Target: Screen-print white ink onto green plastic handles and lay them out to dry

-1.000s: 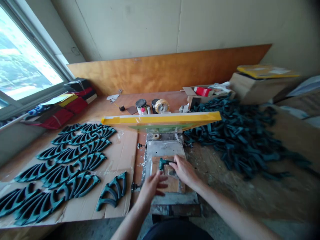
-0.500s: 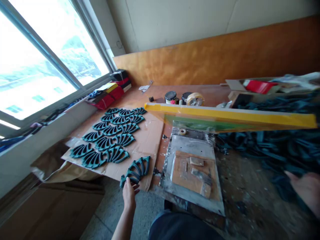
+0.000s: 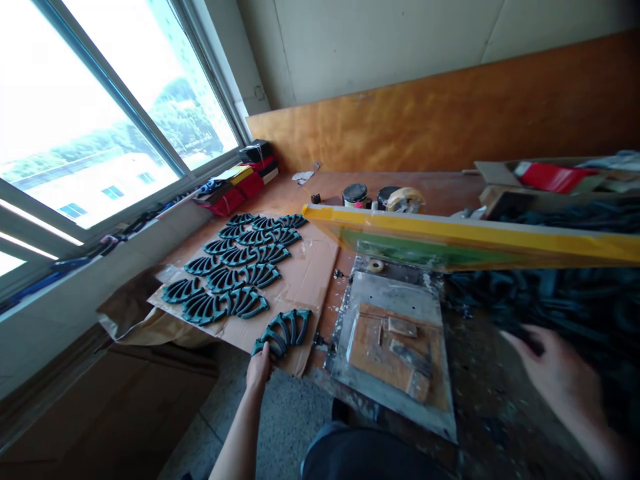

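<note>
My left hand point(image 3: 260, 367) pinches the lower left end of a dark green, fan-shaped slatted piece point(image 3: 286, 331), which lies at the near right corner of a cardboard sheet point(image 3: 320, 267). Rows of similar green pieces point(image 3: 233, 257) cover the sheet's left part. On the right, my right hand point(image 3: 555, 363) is closed around a dark piece whose shape is unclear, beside a heap of dark green pieces point(image 3: 565, 300). Between my hands sits a grey metal plate point(image 3: 395, 293) bearing a brown board point(image 3: 367, 340) with small blocks.
A long screen frame with yellow tape point(image 3: 450, 233) slants above the plate and the heap. Behind it stand a dark-lidded jar point(image 3: 355, 195) and a tape roll point(image 3: 404, 199). Red boxes point(image 3: 240, 195) lie by the window; an open carton point(image 3: 500, 175) is at the back right.
My right hand has moved left and forward over the edge of the heap, and its fingers have closed. My left hand remains at the near piece. The view has turned slightly left.
</note>
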`<state>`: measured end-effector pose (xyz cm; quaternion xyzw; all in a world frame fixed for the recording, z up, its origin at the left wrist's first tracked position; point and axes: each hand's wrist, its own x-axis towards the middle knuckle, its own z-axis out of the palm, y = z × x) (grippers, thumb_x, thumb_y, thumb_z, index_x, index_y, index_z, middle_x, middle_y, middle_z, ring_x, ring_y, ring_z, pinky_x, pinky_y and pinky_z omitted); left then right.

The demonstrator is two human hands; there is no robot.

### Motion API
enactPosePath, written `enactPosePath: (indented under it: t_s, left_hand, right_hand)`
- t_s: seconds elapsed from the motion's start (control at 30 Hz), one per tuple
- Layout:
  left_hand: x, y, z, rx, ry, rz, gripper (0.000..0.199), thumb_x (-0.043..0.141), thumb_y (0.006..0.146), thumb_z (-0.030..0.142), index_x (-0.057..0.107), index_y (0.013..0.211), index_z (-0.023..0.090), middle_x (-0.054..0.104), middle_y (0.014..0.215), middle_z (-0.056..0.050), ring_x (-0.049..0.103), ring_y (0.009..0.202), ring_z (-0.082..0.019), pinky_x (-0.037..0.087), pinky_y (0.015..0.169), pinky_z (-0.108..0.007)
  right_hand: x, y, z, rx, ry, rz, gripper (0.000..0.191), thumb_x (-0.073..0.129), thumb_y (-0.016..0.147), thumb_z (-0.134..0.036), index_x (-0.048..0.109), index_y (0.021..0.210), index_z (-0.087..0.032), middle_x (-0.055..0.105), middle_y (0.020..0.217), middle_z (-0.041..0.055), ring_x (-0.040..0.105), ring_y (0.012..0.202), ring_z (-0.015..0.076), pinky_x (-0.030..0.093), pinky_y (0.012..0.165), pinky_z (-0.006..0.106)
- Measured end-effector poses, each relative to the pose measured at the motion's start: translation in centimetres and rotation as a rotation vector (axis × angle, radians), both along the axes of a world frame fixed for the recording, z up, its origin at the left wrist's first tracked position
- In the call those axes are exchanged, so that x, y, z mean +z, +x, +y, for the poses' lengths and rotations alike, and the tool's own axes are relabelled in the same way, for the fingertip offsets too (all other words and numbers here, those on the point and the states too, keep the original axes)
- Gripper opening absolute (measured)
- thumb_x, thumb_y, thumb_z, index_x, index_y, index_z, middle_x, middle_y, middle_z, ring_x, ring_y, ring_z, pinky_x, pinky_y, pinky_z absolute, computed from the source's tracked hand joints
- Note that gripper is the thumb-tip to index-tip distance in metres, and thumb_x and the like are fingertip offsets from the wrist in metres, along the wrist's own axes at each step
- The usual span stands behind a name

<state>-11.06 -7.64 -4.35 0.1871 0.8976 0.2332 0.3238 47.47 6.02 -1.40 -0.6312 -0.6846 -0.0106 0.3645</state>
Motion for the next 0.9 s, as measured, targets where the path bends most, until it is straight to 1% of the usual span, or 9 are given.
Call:
enactPosePath:
  t_s: [0.07,0.17,0.23,0.33,0.4,0.53,0.67,0.8,0.9]
  left_hand:
    - [0.3,0.9,-0.1,0.05,-0.018,0.116,0.045,0.041,0.085,0.057,0.058,0.063,0.022,0.063,0.063,-0.008,0.064,0.066,-0.027,0.046,0.059,-0.034]
    - [0.4,3.5,-0.1,0.123,0.026,0.325,0.039,0.043,0.086,0.053,0.062,0.094,0.021,0.066,0.102,-0.014,0.06,0.103,-0.031,0.047,0.081,-0.039]
    - [0.3,5.8,0.3,0.066,0.096,0.49,0.044,0.042,0.088,0.05,0.057,0.116,0.02,0.057,0.125,-0.015,0.05,0.12,-0.03,0.043,0.093,-0.04]
    - [0.0,8.9,1.5,-0.132,0.104,0.711,0.053,0.049,0.085,0.052,0.055,0.128,0.021,0.049,0.138,-0.014,0.042,0.127,-0.032,0.039,0.099,-0.043]
    - [0.0,10.1,2.6,-0.192,0.039,0.75,0.059,0.054,0.082,0.055,0.055,0.13,0.022,0.047,0.141,-0.014,0.04,0.13,-0.033,0.038,0.101,-0.044]
    - [0.2,10.5,4.8,-0.164,-0.08,0.686,0.064,0.054,0.078,0.059,0.053,0.132,0.026,0.048,0.142,-0.009,0.038,0.13,-0.035,0.038,0.098,-0.049]
    - [0.5,10.3,5.7,-0.132,-0.16,0.618,0.057,0.056,0.076,0.055,0.058,0.125,0.025,0.051,0.14,-0.01,0.04,0.128,-0.035,0.037,0.096,-0.052]
    - [1.4,9.8,5.6,-0.149,-0.145,0.659,0.053,0.059,0.076,0.05,0.061,0.123,0.025,0.054,0.137,-0.009,0.04,0.127,-0.035,0.038,0.095,-0.051]
    - [2.9,8.4,7.5,-0.22,-0.077,0.733,0.05,0.061,0.076,0.045,0.062,0.123,0.027,0.053,0.138,-0.008,0.038,0.128,-0.036,0.035,0.097,-0.051]
  right_hand:
    - [0.8,-4.8,-0.6,0.145,-0.007,-0.081,0.038,0.045,0.089,-0.056,0.061,0.11,-0.029,0.066,0.095,0.0139,0.064,0.076,0.0297,0.048,0.058,0.042]
    - [1.0,-10.7,-1.3,0.399,-0.045,-0.141,0.036,0.039,0.096,-0.041,0.062,0.119,-0.025,0.064,0.093,0.0076,0.064,0.075,0.0203,0.05,0.063,0.032]
    - [0.7,-13.4,-1.6,0.523,-0.036,-0.19,0.034,0.039,0.097,-0.033,0.064,0.119,-0.025,0.063,0.093,0.0059,0.063,0.079,0.0175,0.05,0.069,0.029]
    - [0.1,-15.7,-1.6,0.633,0.026,-0.279,0.032,0.041,0.095,-0.021,0.067,0.114,-0.024,0.062,0.094,0.006,0.061,0.088,0.0187,0.049,0.077,0.03]
    - [-0.1,-16.4,-1.3,0.672,0.051,-0.322,0.033,0.042,0.092,-0.014,0.069,0.11,-0.022,0.062,0.093,0.0069,0.059,0.089,0.0204,0.048,0.08,0.032]
    - [-0.4,-16.3,-0.8,0.724,0.065,-0.362,0.037,0.042,0.087,-0.007,0.069,0.11,-0.02,0.062,0.097,0.008,0.056,0.092,0.0216,0.047,0.084,0.035]
    - [-1.2,-15.7,-0.6,0.741,0.115,-0.363,0.038,0.042,0.088,-0.009,0.066,0.115,-0.021,0.062,0.104,0.0082,0.056,0.095,0.0217,0.047,0.085,0.036]
    - [-2.7,-15.3,0.0,0.729,0.184,-0.367,0.038,0.042,0.09,-0.013,0.064,0.118,-0.025,0.063,0.103,0.0069,0.058,0.092,0.0207,0.048,0.083,0.035]
    - [-4.0,-14.8,0.6,0.717,0.245,-0.373,0.038,0.041,0.09,-0.016,0.065,0.118,-0.028,0.064,0.103,0.0057,0.06,0.09,0.0201,0.049,0.081,0.033]
